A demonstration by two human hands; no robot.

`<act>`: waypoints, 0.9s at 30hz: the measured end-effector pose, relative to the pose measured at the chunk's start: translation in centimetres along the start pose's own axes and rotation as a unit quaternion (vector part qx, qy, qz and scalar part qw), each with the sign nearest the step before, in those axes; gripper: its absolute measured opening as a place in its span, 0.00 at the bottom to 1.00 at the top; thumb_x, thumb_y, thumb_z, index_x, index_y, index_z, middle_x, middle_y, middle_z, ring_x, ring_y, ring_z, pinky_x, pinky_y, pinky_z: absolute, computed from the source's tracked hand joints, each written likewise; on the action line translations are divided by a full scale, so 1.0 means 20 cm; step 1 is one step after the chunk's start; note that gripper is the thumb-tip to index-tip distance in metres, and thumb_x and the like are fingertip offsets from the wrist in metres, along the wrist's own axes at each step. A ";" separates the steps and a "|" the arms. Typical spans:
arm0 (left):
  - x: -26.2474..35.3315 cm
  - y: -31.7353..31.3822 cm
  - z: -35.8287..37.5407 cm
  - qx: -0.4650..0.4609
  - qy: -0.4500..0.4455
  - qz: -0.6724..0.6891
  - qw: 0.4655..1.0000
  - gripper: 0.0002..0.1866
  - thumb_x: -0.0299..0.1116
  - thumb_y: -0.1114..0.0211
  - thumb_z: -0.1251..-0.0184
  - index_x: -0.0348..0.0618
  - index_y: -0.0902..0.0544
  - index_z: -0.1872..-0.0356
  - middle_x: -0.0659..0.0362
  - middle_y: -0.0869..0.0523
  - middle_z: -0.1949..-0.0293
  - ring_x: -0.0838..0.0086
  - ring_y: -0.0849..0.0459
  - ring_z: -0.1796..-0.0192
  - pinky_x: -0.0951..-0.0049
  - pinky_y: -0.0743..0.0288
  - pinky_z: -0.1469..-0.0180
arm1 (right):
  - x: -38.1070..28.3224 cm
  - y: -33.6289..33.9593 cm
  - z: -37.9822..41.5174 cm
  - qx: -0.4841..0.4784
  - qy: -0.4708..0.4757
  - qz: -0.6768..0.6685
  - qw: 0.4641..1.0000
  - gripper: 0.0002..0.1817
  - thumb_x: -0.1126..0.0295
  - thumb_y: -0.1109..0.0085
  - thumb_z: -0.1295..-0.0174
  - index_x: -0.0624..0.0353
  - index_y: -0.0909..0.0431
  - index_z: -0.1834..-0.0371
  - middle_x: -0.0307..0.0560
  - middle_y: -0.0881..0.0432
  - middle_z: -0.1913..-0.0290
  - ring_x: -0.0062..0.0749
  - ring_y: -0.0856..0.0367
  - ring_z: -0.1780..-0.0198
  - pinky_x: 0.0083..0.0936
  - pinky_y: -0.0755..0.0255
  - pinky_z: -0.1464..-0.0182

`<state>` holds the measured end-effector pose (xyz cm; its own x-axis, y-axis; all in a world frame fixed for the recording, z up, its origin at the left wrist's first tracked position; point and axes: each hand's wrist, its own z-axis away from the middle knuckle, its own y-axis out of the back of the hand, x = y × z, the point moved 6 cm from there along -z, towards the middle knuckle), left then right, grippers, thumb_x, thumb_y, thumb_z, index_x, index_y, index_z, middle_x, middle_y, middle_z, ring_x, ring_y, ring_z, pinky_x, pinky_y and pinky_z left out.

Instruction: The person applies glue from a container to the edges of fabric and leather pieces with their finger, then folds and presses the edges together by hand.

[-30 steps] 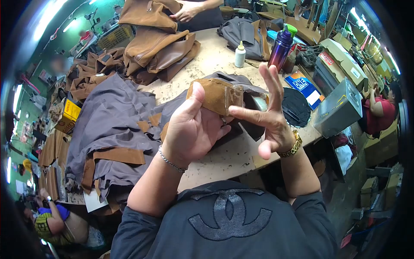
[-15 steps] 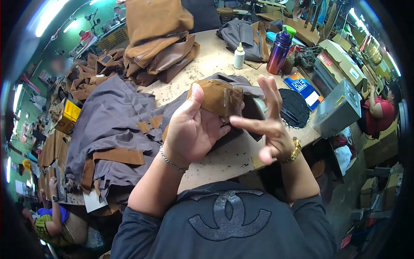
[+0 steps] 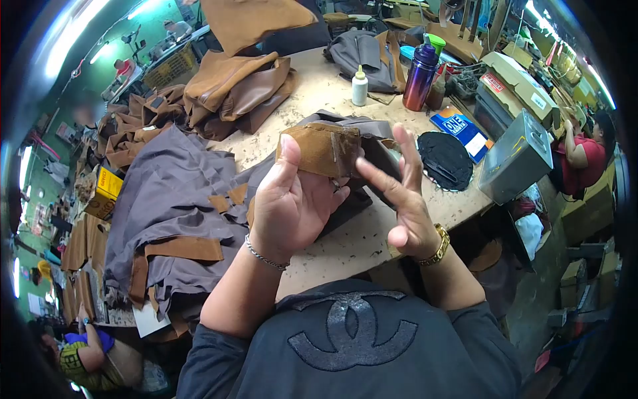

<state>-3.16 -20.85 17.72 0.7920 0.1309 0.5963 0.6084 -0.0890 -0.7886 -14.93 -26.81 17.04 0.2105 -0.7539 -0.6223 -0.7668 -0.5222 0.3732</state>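
Observation:
My left hand is closed round a brown leather piece, its thumb on the near face. Dark grey lining cloth trails behind that piece. A shiny, pale smear runs along the leather's right end. Beside this end is my right hand, fingers spread and holding nothing, its index fingertip right at the leather edge. Left of my hands lies a heap of grey cloth with a brown leather strip and small leather scraps on it.
A stack of brown leather lies at the back left. Along the right stand a white glue bottle, a purple flask, a black round pad, a blue packet and a grey metal box. People sit at both sides.
My right index finger has shifted slightly up along the leather's end. At the back, a large brown leather piece has risen off the stack. The view has shifted slightly.

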 end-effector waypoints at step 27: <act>0.64 -0.16 0.30 0.220 -0.303 -0.658 0.654 0.12 0.27 0.32 0.51 0.38 0.19 0.63 0.65 0.20 0.74 0.88 0.28 0.75 0.88 0.34 0.73 | -0.60 -0.09 -0.76 0.075 0.154 -0.045 0.984 0.43 0.78 0.46 0.52 0.69 0.64 0.36 0.43 0.25 0.72 0.17 0.28 0.74 0.10 0.35 0.73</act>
<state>4.83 -12.99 26.95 -0.6476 0.1865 0.7388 0.5641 0.7692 0.3002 -6.81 -22.88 34.25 0.4373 -0.8048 -0.4012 -0.8129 -0.5446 0.2063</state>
